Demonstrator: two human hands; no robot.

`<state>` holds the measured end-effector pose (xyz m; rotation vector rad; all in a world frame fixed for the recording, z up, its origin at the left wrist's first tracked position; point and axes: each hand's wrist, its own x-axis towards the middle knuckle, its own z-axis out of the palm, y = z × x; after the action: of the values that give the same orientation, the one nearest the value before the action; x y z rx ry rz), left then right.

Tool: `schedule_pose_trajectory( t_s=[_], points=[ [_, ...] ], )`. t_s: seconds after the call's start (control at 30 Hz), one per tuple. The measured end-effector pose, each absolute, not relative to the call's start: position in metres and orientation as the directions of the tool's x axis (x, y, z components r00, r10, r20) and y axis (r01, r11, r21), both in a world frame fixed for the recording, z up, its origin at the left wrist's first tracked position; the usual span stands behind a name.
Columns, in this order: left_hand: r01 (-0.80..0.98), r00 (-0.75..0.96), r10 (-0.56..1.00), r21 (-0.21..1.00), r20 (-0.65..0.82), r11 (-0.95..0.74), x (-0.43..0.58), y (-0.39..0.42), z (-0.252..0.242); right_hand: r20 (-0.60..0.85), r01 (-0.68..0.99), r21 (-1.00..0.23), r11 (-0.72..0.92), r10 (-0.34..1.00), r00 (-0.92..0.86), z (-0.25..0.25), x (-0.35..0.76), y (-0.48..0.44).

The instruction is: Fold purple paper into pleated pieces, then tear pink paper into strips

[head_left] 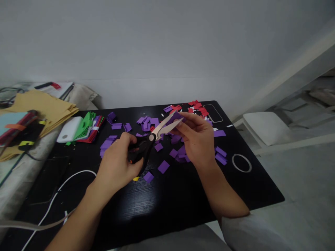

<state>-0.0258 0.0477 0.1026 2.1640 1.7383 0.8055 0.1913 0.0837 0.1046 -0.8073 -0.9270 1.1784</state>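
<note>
My left hand [117, 160] grips the black handles of a pair of scissors [152, 137]. Their blades stand apart and point up to the right, with a purple paper piece [173, 118] between them near the tips. That paper is pinched in the fingers of my right hand [197, 136]. Beneath and around the blades, several cut purple paper pieces [163, 167] lie scattered on the black table. Small red paper pieces [201, 108] and white scraps are heaped behind my right hand, partly hidden by it.
At the left lie folded green paper [85, 124], a white box-like object [70, 129] and tan envelopes [44, 108]. A white cable [56, 193] curves over the table [157, 209]. A grey ring [242, 163] is near the right edge; a white stool [267, 127] stands beyond.
</note>
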Motion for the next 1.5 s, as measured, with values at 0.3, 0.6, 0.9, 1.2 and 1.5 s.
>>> schedule_pose_trajectory(
  t_s=[0.3, 0.6, 0.9, 1.2, 1.5],
  points=[
    [0.795, 0.167, 0.954, 0.538, 0.250, -0.281, -0.0281, 0.0476, 0.0993, 0.178, -0.423, -0.882, 0.209, 0.978, 0.110, 0.1051, 0.1908, 0.0849],
    [0.793, 0.167, 0.962, 0.551, 0.216, -0.261, -0.0275, 0.0475, 0.1010, 0.161, -0.409, -0.891, 0.194, 0.980, 0.115, 0.1055, 0.1904, 0.0840],
    [0.783, 0.170, 0.960, 0.561, 0.225, -0.270, -0.0273, 0.0483, 0.1005, 0.180, -0.399, -0.892, 0.213, 0.976, 0.118, 0.1029, 0.1910, 0.0849],
    [0.753, 0.175, 0.954, 0.591, 0.245, -0.289, -0.0282, 0.0472, 0.0947, 0.166, -0.390, -0.897, 0.207, 0.977, 0.136, 0.1012, 0.1927, 0.0862],
    [0.709, 0.016, 0.969, 0.681, 0.245, -0.184, -0.0312, 0.0522, 0.0949, 0.203, -0.317, -0.914, 0.252, 0.962, 0.182, 0.1004, 0.1970, 0.0901]
  ],
)
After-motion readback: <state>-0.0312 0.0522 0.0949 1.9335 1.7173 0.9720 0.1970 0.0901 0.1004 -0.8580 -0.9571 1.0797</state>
